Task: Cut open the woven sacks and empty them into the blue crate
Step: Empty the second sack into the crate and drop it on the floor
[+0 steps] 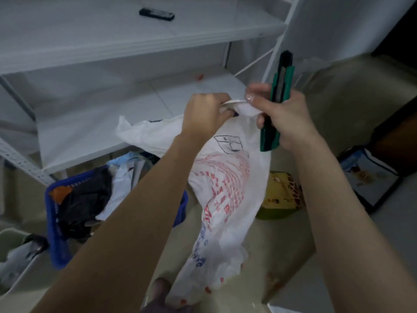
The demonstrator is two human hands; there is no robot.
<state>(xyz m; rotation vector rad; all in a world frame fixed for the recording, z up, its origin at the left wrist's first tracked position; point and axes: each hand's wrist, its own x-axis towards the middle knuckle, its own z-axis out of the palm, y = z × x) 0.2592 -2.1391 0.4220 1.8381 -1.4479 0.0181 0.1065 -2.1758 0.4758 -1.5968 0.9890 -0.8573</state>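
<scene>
A white woven sack (223,190) with red and blue print hangs in front of me, its bottom near the floor. My left hand (205,114) is closed on the sack's bunched top edge. My right hand (282,116) grips a green utility knife (276,102), held upright, while its thumb and forefinger pinch the same top edge. The blue crate (56,224) stands on the floor at the lower left, holding dark and white bags and packets.
White metal shelving (135,41) rises behind the crate, with a black object (156,14) on an upper shelf. A yellow-green sack (279,195) lies on the floor right of the white sack. A printed box (370,177) sits far right; a white bin (18,260) lower left.
</scene>
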